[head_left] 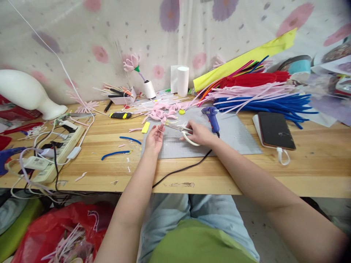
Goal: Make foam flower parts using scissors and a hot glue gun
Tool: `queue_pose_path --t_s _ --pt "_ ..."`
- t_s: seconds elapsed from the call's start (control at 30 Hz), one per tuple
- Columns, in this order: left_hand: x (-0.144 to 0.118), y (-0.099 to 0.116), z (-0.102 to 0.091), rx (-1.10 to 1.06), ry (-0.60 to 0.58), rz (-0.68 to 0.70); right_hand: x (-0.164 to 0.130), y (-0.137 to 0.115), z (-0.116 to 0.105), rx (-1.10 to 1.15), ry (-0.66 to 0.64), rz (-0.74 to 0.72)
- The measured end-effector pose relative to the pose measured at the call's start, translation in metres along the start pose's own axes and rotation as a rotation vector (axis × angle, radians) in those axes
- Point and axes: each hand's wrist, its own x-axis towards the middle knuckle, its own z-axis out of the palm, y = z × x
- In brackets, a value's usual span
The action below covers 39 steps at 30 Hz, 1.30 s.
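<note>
My right hand (199,133) grips a pair of scissors (182,129) with white handles, over the grey cutting mat (233,140). The blades point left, and their tips reach my left hand (155,139). Its fingers are pinched together, palm turned up, around a thin pale strand (160,130) whose kind is too small to make out. Just beyond the blades lies a pile of pink fuzzy petals (160,112) bent from pipe cleaners. A blue glue gun (211,117) rests on the mat to the right of my right hand.
Bundles of blue pipe cleaners (263,105) and red ones (255,79) lie at the back right. A phone (276,130) sits on the right. On the left are a power strip (59,155) with tangled cables and a utility knife (120,115). A black cord (182,169) crosses the table front.
</note>
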Motion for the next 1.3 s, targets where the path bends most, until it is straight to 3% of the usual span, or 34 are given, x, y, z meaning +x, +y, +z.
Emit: queue_pose_path --t_s 0.47,1.3 --pt "-0.001 -0.004 0.0 0.03 -0.042 -0.057 -0.002 -0.014 0.001 -0.114 -0.01 0.006" --pt "-0.003 -0.005 0.003 0.084 -0.039 -0.052 0.001 -0.005 0.001 -0.116 0.024 -0.029"
